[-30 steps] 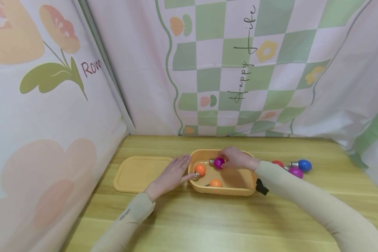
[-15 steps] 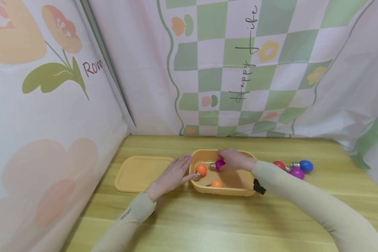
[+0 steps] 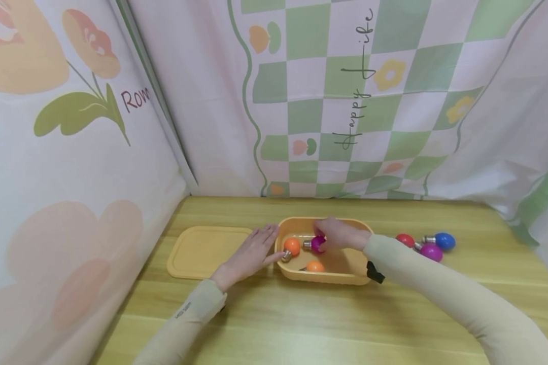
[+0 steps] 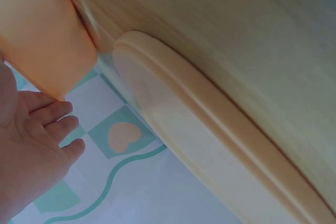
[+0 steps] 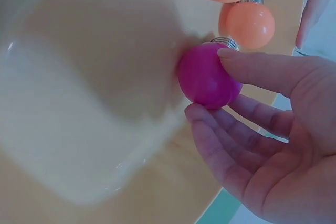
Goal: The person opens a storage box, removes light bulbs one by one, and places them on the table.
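A magenta light bulb (image 5: 209, 76) with a silver screw base is pinched between the thumb and fingers of my right hand (image 3: 342, 234), inside the yellow plastic box (image 3: 342, 278). In the head view its base points left. Two orange bulbs lie in the same box: one orange bulb (image 3: 292, 246) by the left wall and another orange bulb (image 3: 315, 266) near the front wall. My left hand (image 3: 248, 253) rests against the box's left end with its fingers extended. In the left wrist view, those fingertips are right at the box wall (image 4: 47, 30).
A flat yellow lid (image 3: 205, 252) lies left of the box, partly behind my left hand. Right of the box, past my right sleeve, sit a red bulb (image 3: 405, 240), a blue bulb (image 3: 445, 241) and a purple bulb (image 3: 431, 252). Patterned curtains (image 3: 338, 101) border the wooden table.
My right hand has lowered the magenta bulb deeper into the box and slightly toward the front. My left hand has stayed at the box's left end.
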Tool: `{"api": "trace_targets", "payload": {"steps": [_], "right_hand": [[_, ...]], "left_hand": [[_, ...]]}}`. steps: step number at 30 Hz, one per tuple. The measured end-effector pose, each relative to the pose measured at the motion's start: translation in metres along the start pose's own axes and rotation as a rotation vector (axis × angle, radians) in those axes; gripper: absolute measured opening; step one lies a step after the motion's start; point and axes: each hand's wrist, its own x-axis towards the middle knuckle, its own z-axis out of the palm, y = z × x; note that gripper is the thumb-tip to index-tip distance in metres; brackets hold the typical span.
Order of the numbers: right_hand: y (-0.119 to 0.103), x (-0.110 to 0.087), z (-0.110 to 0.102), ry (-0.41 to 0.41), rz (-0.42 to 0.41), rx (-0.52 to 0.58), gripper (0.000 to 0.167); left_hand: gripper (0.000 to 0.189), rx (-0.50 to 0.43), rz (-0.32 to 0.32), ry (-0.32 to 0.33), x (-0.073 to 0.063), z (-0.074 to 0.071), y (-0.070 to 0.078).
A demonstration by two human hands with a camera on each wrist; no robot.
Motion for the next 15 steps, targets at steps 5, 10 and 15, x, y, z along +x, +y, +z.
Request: {"api": "trace_targets", "payload": {"steps": [5, 10, 15], "right_hand": [[0.0015, -0.0012, 0.0001, -0.007, -0.002, -0.016, 0.021], [0.0028, -0.0029, 0.001, -0.016, -0.003, 0.002, 0.021], [0.0009, -0.0067, -0.0003, -0.035, 0.016, 0.03, 0.019]], "left_hand": [[0.077, 0.0, 0.002, 0.003, -0.0006, -0.0003, 0.0008], [0.077, -0.008, 0.002, 0.002, -0.0006, -0.0005, 0.0011], [0.076, -0.016, 0.0, 0.004, -0.0002, -0.0012, 0.0015]]}}
